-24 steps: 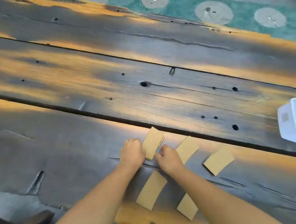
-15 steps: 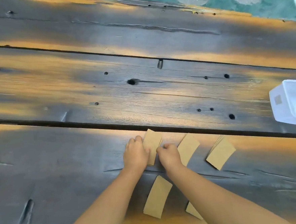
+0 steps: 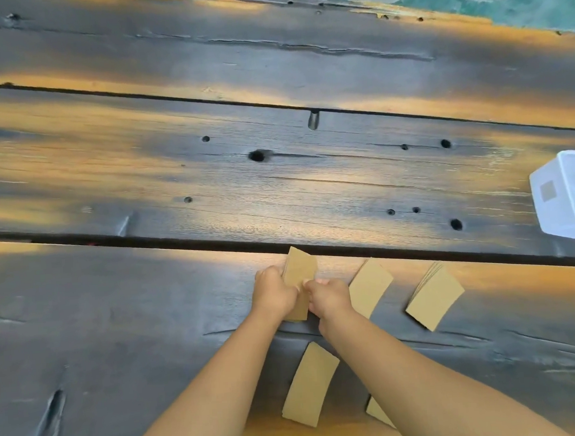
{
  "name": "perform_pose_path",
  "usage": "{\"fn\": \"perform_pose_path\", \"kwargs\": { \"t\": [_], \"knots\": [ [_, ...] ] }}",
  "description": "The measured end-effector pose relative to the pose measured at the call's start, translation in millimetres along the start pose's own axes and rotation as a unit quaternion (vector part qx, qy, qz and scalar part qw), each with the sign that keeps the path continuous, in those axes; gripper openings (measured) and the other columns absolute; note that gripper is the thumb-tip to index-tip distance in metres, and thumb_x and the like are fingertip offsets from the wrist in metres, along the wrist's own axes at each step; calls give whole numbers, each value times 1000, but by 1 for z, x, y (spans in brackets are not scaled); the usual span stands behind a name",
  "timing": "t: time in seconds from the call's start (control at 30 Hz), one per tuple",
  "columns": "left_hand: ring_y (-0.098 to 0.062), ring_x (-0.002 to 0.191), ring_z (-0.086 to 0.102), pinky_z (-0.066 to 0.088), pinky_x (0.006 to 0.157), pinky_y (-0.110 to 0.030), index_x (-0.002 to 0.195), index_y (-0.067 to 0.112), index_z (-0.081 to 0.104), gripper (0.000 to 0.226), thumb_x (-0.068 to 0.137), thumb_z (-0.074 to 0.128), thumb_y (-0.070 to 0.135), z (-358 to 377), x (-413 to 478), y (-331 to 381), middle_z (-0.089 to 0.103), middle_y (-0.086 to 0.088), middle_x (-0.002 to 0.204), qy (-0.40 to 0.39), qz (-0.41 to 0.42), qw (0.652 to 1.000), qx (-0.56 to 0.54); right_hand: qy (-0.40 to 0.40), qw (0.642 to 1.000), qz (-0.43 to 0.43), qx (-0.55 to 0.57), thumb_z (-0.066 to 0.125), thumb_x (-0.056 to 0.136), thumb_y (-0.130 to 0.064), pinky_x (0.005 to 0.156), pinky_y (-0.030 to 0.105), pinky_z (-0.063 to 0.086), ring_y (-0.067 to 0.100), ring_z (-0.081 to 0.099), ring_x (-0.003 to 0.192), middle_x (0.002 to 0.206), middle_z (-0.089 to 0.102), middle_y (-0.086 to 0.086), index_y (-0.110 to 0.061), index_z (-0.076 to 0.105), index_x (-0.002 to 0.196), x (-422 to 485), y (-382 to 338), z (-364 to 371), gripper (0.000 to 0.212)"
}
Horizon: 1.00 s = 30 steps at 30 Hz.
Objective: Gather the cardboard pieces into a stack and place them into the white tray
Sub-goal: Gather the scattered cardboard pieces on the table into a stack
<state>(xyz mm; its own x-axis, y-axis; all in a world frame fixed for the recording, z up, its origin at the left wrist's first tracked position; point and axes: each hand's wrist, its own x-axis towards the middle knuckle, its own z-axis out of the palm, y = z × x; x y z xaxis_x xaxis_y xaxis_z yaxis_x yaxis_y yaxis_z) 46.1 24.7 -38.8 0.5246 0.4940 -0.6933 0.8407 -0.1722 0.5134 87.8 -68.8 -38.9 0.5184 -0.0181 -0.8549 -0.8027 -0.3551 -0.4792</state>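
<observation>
Both hands close on a small stack of brown cardboard pieces (image 3: 300, 268) near the gap between two planks. My left hand (image 3: 275, 292) grips its left edge and my right hand (image 3: 329, 296) grips its right edge. A second cardboard piece (image 3: 370, 287) lies just right of my right hand. Further right sits another fanned pile of cardboard (image 3: 434, 297). One curved piece (image 3: 310, 384) lies between my forearms, and a corner of another piece (image 3: 378, 412) peeks out under my right forearm. The white tray (image 3: 551, 209) stands at the right edge, partly cut off.
The table (image 3: 208, 175) is dark, weathered wooden planks with knot holes and deep gaps between boards. A green patterned floor covering (image 3: 434, 0) shows beyond the far edge. A notch in the wood (image 3: 53, 416) sits at the lower left.
The view shifted so the table and tray sit higher and closer. Both hands drew together on the leftmost cardboard stack, squaring it between them.
</observation>
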Motion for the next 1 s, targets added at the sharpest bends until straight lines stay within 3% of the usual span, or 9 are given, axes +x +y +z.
{"fn": "perform_pose_path", "kwargs": {
  "t": [0.13, 0.3, 0.4, 0.5, 0.6, 0.67, 0.73, 0.87, 1.0],
  "knots": [
    [-11, 83, 60, 45, 58, -25, 108, 23, 55, 30, 85, 74, 25, -2, -15, 1, 65, 1, 98, -80, -16, 987, -138, -31, 998, -30, -36, 63, 95, -13, 93, 47, 59, 31, 69, 93, 96, 72, 17, -12, 64, 78, -10, -1, -17, 17],
    [-23, 88, 70, 60, 65, -34, 110, 20, 64, 37, 74, 66, 16, -4, -32, 8, 72, -10, 99, -191, -49, 943, -269, -58, 994, -76, -43, 65, 94, -14, 89, 47, 61, 35, 74, 100, 101, 76, 21, -13, 66, 80, -29, 0, -41, 14],
    [-25, 80, 69, 60, 60, -34, 105, 18, 65, 38, 69, 57, 10, 5, -44, 14, 70, -13, 91, -212, -60, 927, -304, -34, 984, -132, -113, 66, 92, -17, 91, 49, 59, 33, 73, 97, 92, 76, 16, -16, 66, 76, -39, -1, -56, 16],
    [-20, 64, 71, 57, 54, -33, 114, 14, 60, 52, 63, 52, 7, 15, -52, 22, 68, -14, 87, -224, -65, 918, -319, -13, 959, -201, -197, 64, 87, -20, 80, 44, 58, 28, 72, 85, 81, 75, 10, -14, 70, 78, -48, -2, -74, 12],
    [-20, 52, 69, 57, 53, -33, 116, 13, 55, 53, 64, 50, 3, 23, -59, 26, 70, -13, 69, -237, -70, 924, -293, -26, 947, -216, -238, 62, 84, -20, 71, 38, 58, 22, 72, 72, 72, 76, 9, -7, 70, 82, -48, 1, -89, 15],
    [-22, 52, 62, 54, 57, -35, 111, 9, 56, 45, 67, 54, 2, 29, -62, 28, 64, -12, 63, -246, -62, 926, -280, -25, 947, -216, -237, 63, 86, -21, 62, 29, 52, 12, 66, 63, 64, 72, -1, -8, 69, 84, -45, 4, -99, 15],
    [-24, 54, 57, 51, 64, -37, 112, 4, 62, 38, 74, 59, 0, 32, -62, 30, 60, -15, 66, -236, -57, 932, -271, 11, 960, -211, -186, 63, 89, -22, 62, 25, 46, 12, 61, 68, 69, 67, -4, -8, 69, 85, -36, 6, -106, 15],
    [-22, 63, 62, 51, 67, -35, 106, 2, 63, 27, 84, 56, -11, 37, -51, 44, 63, -12, 75, -201, -26, 946, -252, 62, 988, -120, -80, 56, 91, -17, 82, 42, 57, 29, 64, 83, 81, 65, 7, -3, 66, 91, -20, 14, -118, 18],
    [-25, 89, 64, 51, 83, -37, 92, 12, 65, 22, 89, 57, -8, 43, -36, 59, 68, -13, 94, -161, 20, 970, -182, 60, 991, -79, -87, 51, 85, -9, 66, 35, 39, 24, 45, 69, 73, 48, 8, -13, 50, 77, -13, 20, -126, 9]
  ]
}}
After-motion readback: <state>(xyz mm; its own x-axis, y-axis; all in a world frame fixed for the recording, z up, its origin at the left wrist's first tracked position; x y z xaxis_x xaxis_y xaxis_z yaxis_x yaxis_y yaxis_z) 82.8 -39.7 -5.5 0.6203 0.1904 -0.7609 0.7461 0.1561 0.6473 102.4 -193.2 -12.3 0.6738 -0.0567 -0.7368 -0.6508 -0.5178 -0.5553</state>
